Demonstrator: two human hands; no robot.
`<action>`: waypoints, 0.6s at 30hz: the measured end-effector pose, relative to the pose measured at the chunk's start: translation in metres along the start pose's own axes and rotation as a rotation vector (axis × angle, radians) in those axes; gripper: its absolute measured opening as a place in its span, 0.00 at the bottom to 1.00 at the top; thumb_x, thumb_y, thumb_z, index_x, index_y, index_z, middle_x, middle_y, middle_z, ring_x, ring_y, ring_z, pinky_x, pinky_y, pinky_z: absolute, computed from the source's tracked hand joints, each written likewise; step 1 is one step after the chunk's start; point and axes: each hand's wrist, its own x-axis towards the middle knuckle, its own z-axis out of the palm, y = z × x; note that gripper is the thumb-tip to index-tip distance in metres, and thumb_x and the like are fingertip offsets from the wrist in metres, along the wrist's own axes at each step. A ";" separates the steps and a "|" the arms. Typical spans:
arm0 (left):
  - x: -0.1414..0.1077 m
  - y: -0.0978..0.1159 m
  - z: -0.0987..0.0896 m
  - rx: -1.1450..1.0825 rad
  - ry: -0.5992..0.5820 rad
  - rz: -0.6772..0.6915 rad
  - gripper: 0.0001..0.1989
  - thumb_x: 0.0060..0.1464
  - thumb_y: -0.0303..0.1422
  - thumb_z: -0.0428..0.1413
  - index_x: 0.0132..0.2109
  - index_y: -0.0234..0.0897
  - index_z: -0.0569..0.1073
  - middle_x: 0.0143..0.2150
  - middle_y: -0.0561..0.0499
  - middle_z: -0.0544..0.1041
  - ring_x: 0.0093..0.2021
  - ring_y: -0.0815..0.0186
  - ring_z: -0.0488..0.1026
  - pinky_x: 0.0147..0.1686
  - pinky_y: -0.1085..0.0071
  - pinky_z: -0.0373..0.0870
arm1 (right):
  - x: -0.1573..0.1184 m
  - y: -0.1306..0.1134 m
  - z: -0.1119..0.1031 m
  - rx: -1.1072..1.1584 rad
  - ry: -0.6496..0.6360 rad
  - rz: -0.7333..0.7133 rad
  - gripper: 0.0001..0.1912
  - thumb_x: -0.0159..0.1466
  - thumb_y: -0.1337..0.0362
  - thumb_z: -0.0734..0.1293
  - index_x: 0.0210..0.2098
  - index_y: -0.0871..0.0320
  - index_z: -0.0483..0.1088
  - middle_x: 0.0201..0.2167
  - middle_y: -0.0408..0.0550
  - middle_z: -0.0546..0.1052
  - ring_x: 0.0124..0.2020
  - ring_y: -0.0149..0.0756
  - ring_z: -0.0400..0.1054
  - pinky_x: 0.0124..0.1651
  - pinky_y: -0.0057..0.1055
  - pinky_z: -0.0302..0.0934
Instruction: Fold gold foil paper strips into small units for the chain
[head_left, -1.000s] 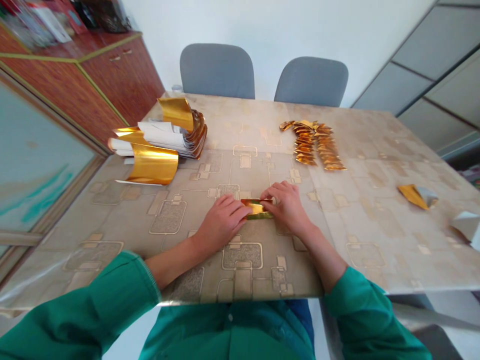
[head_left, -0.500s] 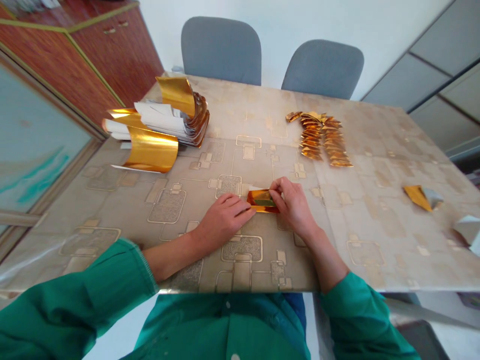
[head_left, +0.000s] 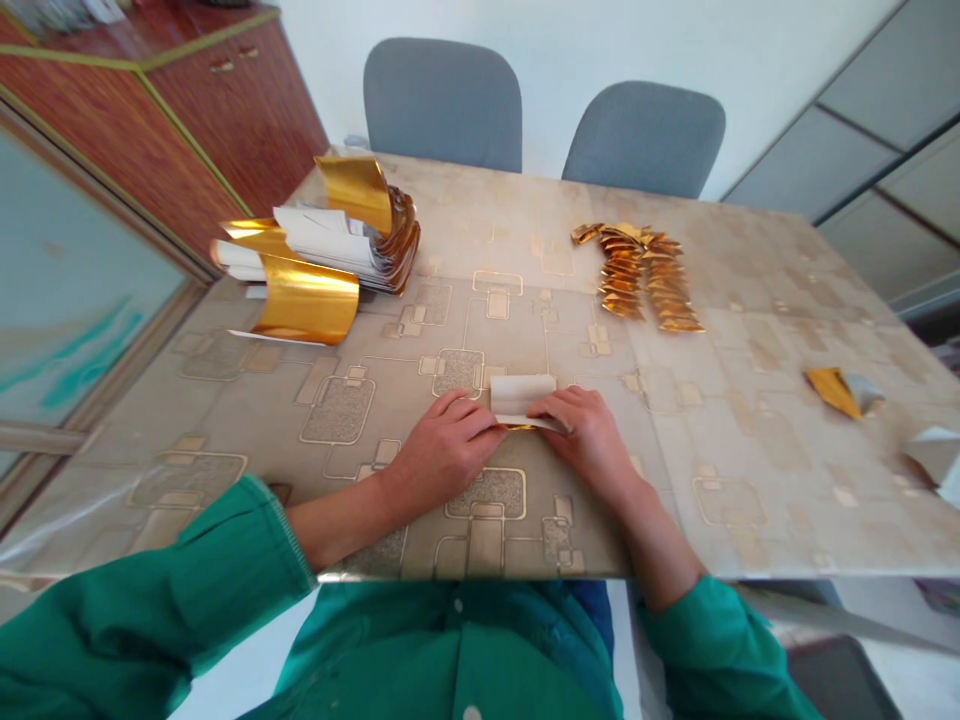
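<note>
A small sheet of gold foil paper (head_left: 523,392) lies on the table in front of me, mostly white side up, with a thin gold strip at its near edge. My left hand (head_left: 456,440) pinches the sheet's left near corner. At the right near corner, my right hand (head_left: 583,432) grips it between thumb and fingers. A crease runs along the part between my hands. Farther off to the right stand two rows of folded gold paper pieces (head_left: 645,275). To the left rests a thick stack of gold and white paper sheets (head_left: 330,245), some curling up.
The table (head_left: 315,510) has a patterned cover. At far right lie a crumpled gold paper piece (head_left: 834,391) and a white paper piece (head_left: 937,460). Two grey chairs (head_left: 442,105) stand behind the table, with a reddish wooden cabinet (head_left: 240,120) at back left.
The paper between my hands showed gold before; now its white side shows, with a flap standing toward the back. My right hand has moved slightly down, toward me.
</note>
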 end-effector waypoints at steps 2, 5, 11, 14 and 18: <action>-0.004 0.000 -0.001 -0.015 -0.013 -0.001 0.10 0.65 0.28 0.51 0.38 0.36 0.77 0.37 0.50 0.78 0.41 0.62 0.72 0.58 0.56 0.64 | -0.006 -0.002 0.000 -0.023 0.019 -0.030 0.11 0.61 0.76 0.67 0.39 0.54 0.74 0.37 0.45 0.79 0.40 0.40 0.68 0.43 0.36 0.56; -0.012 -0.002 -0.003 -0.057 -0.021 -0.020 0.09 0.63 0.27 0.52 0.42 0.36 0.77 0.45 0.50 0.80 0.46 0.60 0.72 0.60 0.54 0.61 | -0.015 -0.006 -0.001 -0.030 0.016 -0.072 0.14 0.60 0.77 0.64 0.42 0.56 0.73 0.43 0.48 0.78 0.45 0.42 0.67 0.47 0.38 0.59; -0.013 -0.003 -0.010 -0.111 0.032 -0.108 0.10 0.63 0.25 0.50 0.43 0.36 0.76 0.46 0.49 0.80 0.48 0.61 0.72 0.59 0.55 0.62 | -0.022 -0.011 -0.001 -0.082 -0.032 -0.091 0.14 0.63 0.71 0.65 0.47 0.56 0.72 0.48 0.52 0.76 0.49 0.46 0.65 0.51 0.42 0.60; -0.005 0.001 -0.007 -0.073 0.021 -0.057 0.12 0.65 0.29 0.51 0.51 0.35 0.74 0.51 0.46 0.78 0.49 0.60 0.71 0.60 0.55 0.61 | -0.021 -0.014 -0.004 -0.095 -0.036 -0.089 0.12 0.65 0.61 0.67 0.47 0.56 0.72 0.48 0.53 0.75 0.49 0.46 0.65 0.53 0.43 0.59; -0.002 0.006 0.001 -0.030 -0.083 -0.023 0.16 0.63 0.37 0.56 0.54 0.33 0.73 0.52 0.45 0.77 0.51 0.57 0.70 0.62 0.53 0.57 | -0.022 -0.019 -0.005 -0.121 -0.040 -0.093 0.23 0.67 0.47 0.64 0.51 0.58 0.72 0.49 0.54 0.75 0.49 0.47 0.64 0.55 0.44 0.56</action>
